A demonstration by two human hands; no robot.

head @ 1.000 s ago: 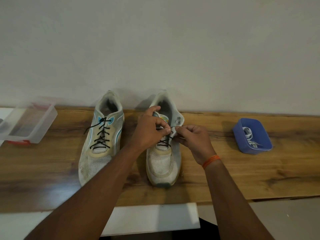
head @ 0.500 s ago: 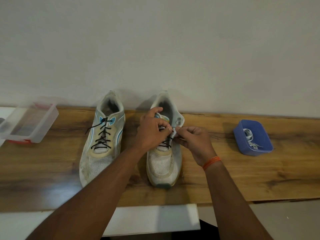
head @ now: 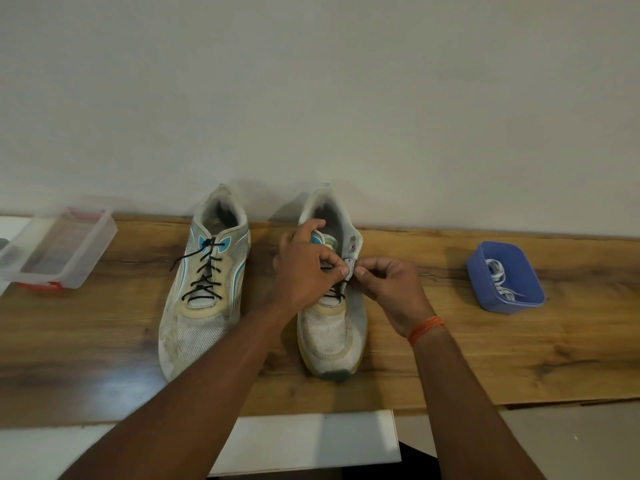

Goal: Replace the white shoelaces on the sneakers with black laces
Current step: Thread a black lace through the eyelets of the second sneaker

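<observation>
Hidden or unclear: the left hand (head: pixel 304 268) covers the upper lacing of the right sneaker (head: pixel 334 299), so only the lowest crossings of its black lace (head: pixel 335 293) show beneath the knuckles. The lace tip itself cannot be made out. Contents of the clear plastic box (head: pixel 59 251) at the far left edge of the wooden board (head: pixel 485 348) are blurred, and the box is partly cut off by the frame. Both upper arms run out of the bottom of the view.

Hands: left hand reaches across from the lower left, fingers curled, thumb raised over the tongue, fingertips pinching at the eyelet flap on the shoe's right side. Right hand (head: pixel 388 289) comes in from the lower right, fingers curled, pinching the same spot (the two sets of fingertips nearly touch). An orange band (head: pixel 424 329) sits on the right wrist.

Positions: both sneakers stand side by side with heels at the back edge of the board against the wall. The left sneaker (head: pixel 204 292) is fully laced in black, one loose end trailing to its left. White laces (head: pixel 498 278) lie in the blue tub (head: pixel 509 306) near the board's right end, well apart from the shoes.
</observation>
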